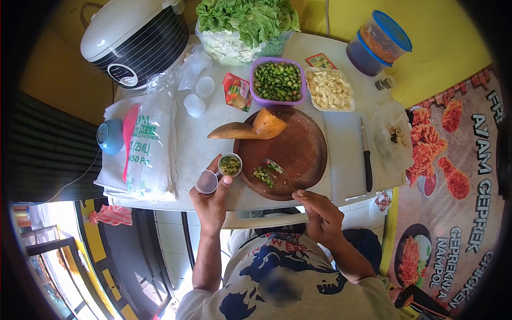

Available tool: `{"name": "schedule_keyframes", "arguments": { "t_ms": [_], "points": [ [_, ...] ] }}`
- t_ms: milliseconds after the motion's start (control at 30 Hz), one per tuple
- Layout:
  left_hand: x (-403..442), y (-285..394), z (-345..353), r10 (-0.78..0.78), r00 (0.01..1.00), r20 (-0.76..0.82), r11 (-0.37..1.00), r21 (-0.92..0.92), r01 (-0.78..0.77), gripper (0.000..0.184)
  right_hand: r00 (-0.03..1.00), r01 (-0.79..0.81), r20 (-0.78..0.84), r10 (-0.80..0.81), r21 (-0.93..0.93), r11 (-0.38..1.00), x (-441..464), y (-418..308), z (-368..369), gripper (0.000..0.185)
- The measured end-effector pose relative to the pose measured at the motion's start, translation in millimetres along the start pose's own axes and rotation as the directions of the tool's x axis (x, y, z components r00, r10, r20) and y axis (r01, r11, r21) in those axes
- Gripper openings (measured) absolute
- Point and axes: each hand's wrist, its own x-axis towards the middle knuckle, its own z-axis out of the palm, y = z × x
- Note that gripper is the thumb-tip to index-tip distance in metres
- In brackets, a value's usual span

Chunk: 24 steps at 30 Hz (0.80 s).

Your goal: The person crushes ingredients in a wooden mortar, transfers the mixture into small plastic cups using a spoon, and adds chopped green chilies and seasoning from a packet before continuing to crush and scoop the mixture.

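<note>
My left hand [211, 209] grips two small clear plastic cups at the left edge of a round brown mortar plate [305, 140]. One cup [230, 166] contains chopped green chili; the other cup [206, 182] looks empty. Between its closed fingers, my right hand [323, 217] holds the thin handle of a spoon [275, 166]. The spoon's bowl rests on the plate with green bits in it, beside a small heap of crushed chili [263, 176]. A wooden pestle [249, 129] lies across the plate's far left rim.
Behind the plate stand a purple tub of green chilies [277, 60], a tray of garlic cloves [330, 95] and a box of lettuce [246, 24]. A knife [367, 162] lies on the right. Packaged cups [150, 144] and a rice cooker [136, 40] occupy the left.
</note>
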Motion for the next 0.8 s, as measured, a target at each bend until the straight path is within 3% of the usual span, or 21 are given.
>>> {"name": "schedule_keyframes", "arguments": {
  "t_ms": [100,200,333,433,600,733,800],
  "points": [
    [0.9,-0.6,0.1,0.005,1.000,-0.003,1.000,0.004,-0.005,0.049,0.998,0.001,0.069,0.004,-0.064,0.998,6.9,-5.7,-2.3,0.030],
    [2.5,0.1,1.8,0.006,1.000,0.008,1.000,0.008,-0.007,0.049,0.998,0.054,-0.012,-0.054,-0.027,0.998,2.0,-1.5,-1.6,0.031],
    [2.1,2.8,2.6,0.009,1.000,0.001,1.000,0.028,-0.009,0.049,0.995,0.079,0.055,-0.078,-0.017,0.997,0.7,8.8,-3.8,0.037],
    [2.1,1.5,1.5,0.013,1.000,0.004,0.999,0.030,-0.013,0.049,0.995,0.084,-0.047,-0.083,0.024,0.996,-1.7,11.9,-4.3,0.038],
    [3.0,3.5,1.8,0.019,1.000,0.001,0.999,0.041,-0.019,0.049,0.988,0.088,0.126,-0.087,0.001,0.996,-3.4,2.3,-7.5,0.033],
    [1.7,7.5,3.6,-0.002,1.000,-0.001,0.999,0.047,0.002,0.049,0.990,0.029,0.137,-0.036,0.056,0.998,-3.4,3.0,-7.8,0.031],
    [1.5,7.3,3.0,-0.004,1.000,-0.009,0.999,0.044,0.005,0.049,0.999,0.044,-0.007,-0.044,0.159,0.986,-5.9,10.5,-13.3,0.030]
  ]
}}
